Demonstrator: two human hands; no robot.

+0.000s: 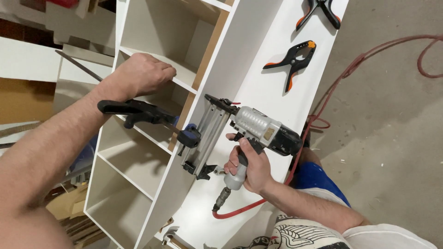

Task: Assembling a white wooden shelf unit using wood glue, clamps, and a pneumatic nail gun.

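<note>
- White cloth with a black printed pattern (pixel 302 235) sits lowest in view, on the person's front, with a patch of blue fabric (pixel 318 180) just above it.
- Right hand (pixel 249 168) is wrapped tight round the grip of a silver and black air nailer (pixel 244 131), forefinger up by the trigger; the tool's long magazine lies against the edge of the white side panel (pixel 272 78).
- Red air hose (pixel 240 210) joins the base of the grip, runs under the forearm and trails off across the grey concrete floor (pixel 392 129) in loops.
- White cabinet (pixel 134 170) lies on its side, its open compartments facing the camera, the brown raw edge of a board showing along the panel joint.
- Black bar clamp (pixel 138 113) with a blue jaw pad reaches across a shelf edge, touching the panel just beside the nailer's magazine.
- Left hand (pixel 140 74) is curled in a fist over the front edge of a shelf (pixel 180 74), gripping it, just above the clamp's handle.
- Farther up the panel lie two black and orange spring clamps (pixel 293 62), well apart from both hands, the upper one partly cut by the frame.
- Brown cardboard (pixel 20 99) and white board offcuts lie at the far left.
</note>
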